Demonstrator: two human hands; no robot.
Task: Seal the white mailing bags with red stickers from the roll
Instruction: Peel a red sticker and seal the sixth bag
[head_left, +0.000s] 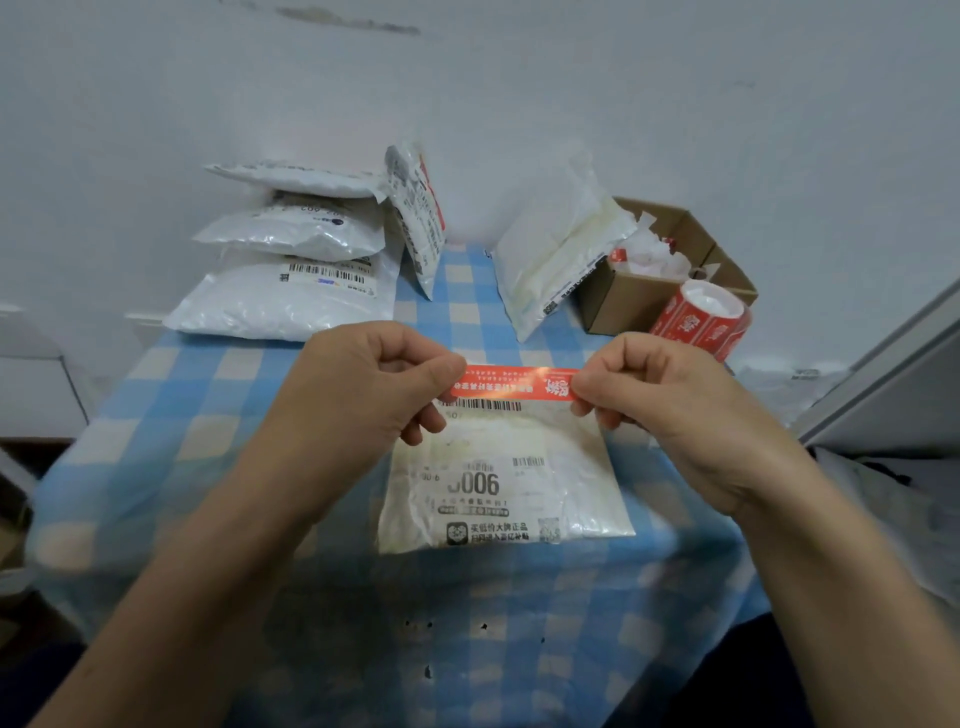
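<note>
Both forearms reach forward from the lower corners and converge over the middle of the desk (156, 395), which is covered with a blue-and-white checked cloth; the wrists are bent slightly inward so the knuckles face each other. The left hand (363, 384) is curled into a loose fist, its thumb and forefinger pinched narrow on the left end of a long red rectangular sticker with white print (517, 383); the right hand (670, 405) mirrors it, fingers (587, 392) closed tight on the right end. The sticker is stretched flat and level between the two hands, held above the far edge of a flat white plastic mailing bag with barcodes and black print (504, 488), which lies on the cloth directly beneath; whether the sticker touches the bag cannot be told. The red roll of stickers with a white core (701, 319) stands at the right rear, just beside an open brown cardboard box (628, 299); a stack of white padded mailing bags (291, 265) sits at the left rear against the pale wall (519, 78).
</note>
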